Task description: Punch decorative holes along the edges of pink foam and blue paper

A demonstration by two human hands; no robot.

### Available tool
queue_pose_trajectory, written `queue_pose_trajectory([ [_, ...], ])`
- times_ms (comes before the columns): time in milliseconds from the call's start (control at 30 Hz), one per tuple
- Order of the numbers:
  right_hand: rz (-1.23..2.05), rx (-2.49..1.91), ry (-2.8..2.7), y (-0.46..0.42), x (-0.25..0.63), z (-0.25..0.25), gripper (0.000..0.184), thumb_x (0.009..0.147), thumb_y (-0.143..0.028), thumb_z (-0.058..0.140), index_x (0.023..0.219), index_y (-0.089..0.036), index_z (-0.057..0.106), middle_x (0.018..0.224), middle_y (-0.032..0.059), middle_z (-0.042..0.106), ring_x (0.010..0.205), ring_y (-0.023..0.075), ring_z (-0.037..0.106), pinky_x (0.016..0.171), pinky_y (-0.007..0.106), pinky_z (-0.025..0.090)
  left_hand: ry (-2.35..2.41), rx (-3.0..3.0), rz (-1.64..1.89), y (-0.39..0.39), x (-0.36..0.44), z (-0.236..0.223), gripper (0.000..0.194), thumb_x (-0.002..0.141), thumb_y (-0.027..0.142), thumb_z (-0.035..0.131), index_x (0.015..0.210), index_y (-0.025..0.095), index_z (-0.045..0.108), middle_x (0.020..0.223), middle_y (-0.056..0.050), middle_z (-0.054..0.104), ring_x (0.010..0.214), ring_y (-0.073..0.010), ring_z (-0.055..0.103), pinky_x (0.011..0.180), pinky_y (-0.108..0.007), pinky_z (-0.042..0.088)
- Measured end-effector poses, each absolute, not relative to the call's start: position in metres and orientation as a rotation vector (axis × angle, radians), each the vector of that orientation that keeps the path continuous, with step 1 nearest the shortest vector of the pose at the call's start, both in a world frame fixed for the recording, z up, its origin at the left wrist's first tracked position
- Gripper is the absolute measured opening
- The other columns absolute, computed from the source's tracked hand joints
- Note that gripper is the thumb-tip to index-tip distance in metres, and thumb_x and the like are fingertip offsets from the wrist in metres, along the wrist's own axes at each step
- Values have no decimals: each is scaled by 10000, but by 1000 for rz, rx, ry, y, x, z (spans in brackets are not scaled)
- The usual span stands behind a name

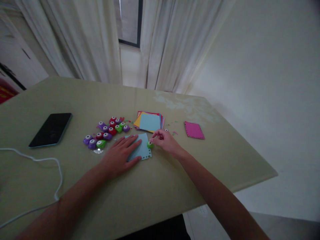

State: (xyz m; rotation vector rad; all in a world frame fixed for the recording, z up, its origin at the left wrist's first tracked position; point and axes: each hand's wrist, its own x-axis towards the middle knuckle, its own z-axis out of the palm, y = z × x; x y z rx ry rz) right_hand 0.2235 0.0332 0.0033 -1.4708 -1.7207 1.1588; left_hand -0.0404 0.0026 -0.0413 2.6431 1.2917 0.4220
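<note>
My left hand (pixel 122 151) lies flat with fingers spread, pressing a light blue paper square (pixel 140 151) onto the table. Small holes run along the paper's lower right edge. At its right edge sits a small green paper punch (pixel 150 145) with an eye-like button, and the fingers of my right hand (pixel 163 141) are closed on it. Part of another punch, with a white eye (pixel 166 130), peeks out behind my right hand. Left of my left hand stands a cluster of purple, red and green punches (pixel 107 131).
Behind the paper lies a stack of coloured squares (pixel 150 121). A magenta square (pixel 194 130) with punched edges is at the right, with paper bits (pixel 175 133) scattered nearby. A black tablet (pixel 51 130) and a white cable (pixel 37 160) lie at left on the table (pixel 120 206).
</note>
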Motion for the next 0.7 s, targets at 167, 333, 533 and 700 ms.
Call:
queue_pose_trajectory([
  [167, 842, -1438, -1929, 12, 232, -3, 98, 937, -283, 768, 949, -187, 780, 666, -50, 524, 629, 130, 458, 619, 271, 319, 1292, 2657, 397, 3, -41, -42, 700, 1055, 642, 492, 1647, 270, 489, 1733, -93, 420, 1562, -339, 454, 1302, -568, 321],
  [333, 685, -1455, -1965, 5, 239, -6, 428, 886, -259, 846, 1296, -194, 738, 892, 11, 653, 709, 150, 523, 695, 286, 413, 1285, 2646, 406, 3, -40, -42, 699, 1055, 642, 492, 1644, 266, 493, 1735, -97, 414, 1568, -342, 447, 1308, -569, 312],
  [533, 615, -1405, -2132, 8, 229, -2, 165, 922, -230, 795, 1078, -184, 763, 970, 31, 631, 812, 164, 575, 770, 296, 443, 1297, 2643, 390, 3, -40, -43, 700, 1058, 642, 485, 1654, 276, 474, 1743, -82, 402, 1583, -325, 424, 1322, -543, 287],
  [700, 523, -1573, -2067, 7, 259, -2, 144, 899, -218, 745, 1038, -182, 735, 851, 2, 639, 694, 150, 543, 705, 288, 432, 1295, 2643, 398, 3, -40, -45, 701, 1059, 639, 493, 1650, 263, 476, 1747, -96, 391, 1589, -321, 416, 1321, -545, 284],
])
